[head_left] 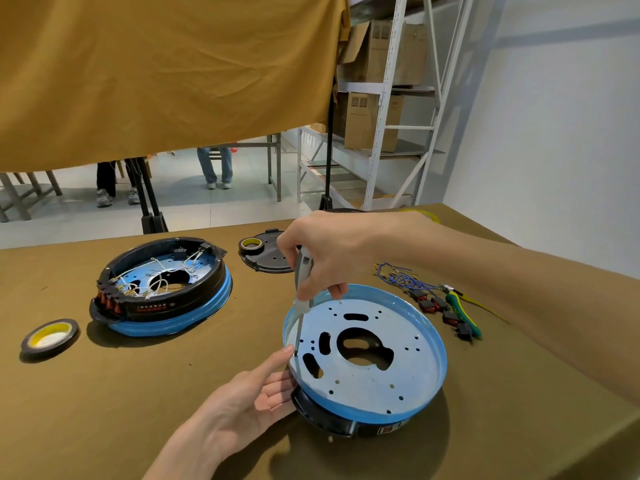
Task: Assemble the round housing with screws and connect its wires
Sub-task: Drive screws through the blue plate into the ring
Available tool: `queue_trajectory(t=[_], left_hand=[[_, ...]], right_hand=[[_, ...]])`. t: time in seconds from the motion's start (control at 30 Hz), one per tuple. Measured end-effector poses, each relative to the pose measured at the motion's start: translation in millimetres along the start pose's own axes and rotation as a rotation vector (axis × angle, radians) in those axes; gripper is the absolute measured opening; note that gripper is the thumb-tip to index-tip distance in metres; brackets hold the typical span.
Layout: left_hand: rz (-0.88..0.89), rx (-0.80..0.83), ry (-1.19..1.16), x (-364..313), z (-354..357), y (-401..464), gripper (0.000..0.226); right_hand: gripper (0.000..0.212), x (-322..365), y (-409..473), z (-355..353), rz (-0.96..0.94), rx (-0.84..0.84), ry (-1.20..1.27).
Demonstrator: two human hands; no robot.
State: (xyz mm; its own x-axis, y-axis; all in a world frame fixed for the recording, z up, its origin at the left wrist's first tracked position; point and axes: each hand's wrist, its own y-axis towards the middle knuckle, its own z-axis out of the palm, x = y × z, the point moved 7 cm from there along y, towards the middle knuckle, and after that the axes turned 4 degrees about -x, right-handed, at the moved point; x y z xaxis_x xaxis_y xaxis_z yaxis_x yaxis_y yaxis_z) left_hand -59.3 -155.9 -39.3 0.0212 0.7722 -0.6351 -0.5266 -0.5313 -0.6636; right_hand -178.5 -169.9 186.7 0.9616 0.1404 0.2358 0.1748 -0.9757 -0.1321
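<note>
The right hand (323, 252) grips the screwdriver (303, 289) upright to drive a screw, while the left hand (252, 396), fingers straight, steadies the housing (367, 358).

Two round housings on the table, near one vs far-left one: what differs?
The near housing lies black base down with its perforated metal plate bare; the far-left housing carries a black ring on top and white wires across its plate. The near one is being worked on: the right hand holds a screwdriver at its left edge while the left hand steadies it. The far-left one is untouched. Both have blue rims and similar cutouts.
</note>
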Motion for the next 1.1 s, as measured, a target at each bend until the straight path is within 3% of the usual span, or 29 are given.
queue_trajectory(t=[1.1], left_hand=[[0.066, -0.042, 0.080, 2.2, -2.8, 10.9, 0.069]], right_hand=[[0.028, 13.4, -0.7, -0.3, -0.032, -0.010, 0.009]])
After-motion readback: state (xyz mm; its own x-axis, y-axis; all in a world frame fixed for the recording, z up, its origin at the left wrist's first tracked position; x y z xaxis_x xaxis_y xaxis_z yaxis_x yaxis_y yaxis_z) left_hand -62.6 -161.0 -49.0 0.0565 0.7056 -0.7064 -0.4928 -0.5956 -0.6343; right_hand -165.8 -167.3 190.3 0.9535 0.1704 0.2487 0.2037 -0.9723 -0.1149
